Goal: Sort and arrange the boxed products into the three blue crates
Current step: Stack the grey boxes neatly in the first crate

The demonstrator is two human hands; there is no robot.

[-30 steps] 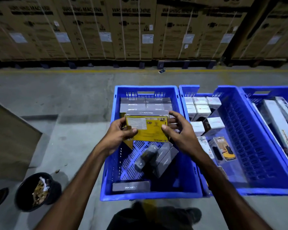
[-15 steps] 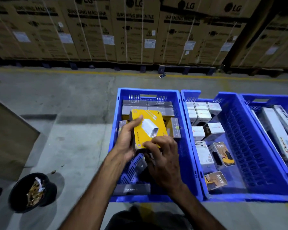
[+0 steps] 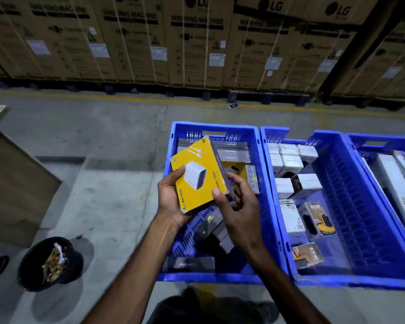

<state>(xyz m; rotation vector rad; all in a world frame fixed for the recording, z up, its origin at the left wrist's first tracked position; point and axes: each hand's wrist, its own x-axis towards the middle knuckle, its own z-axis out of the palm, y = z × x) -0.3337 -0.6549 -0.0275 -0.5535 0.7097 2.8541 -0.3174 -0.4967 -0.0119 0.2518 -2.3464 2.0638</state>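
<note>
Yellow LAPCARE box held over the left crate, sorting partly done.

The left hand cups the yellow box from beneath, fingers curled round its near edge; the right hand pinches its right corner with thumb and fingertips, above the left crate. Its face reads "LAPCARE" and "TRIO". Grey boxes already stand in a row at that crate's far end, but several lie loose near. The middle crate holds white boxes far and loose "65W" packs near; the right crate holds long boxes. Cartons behind read "LG WASHING MACHINE".
</note>
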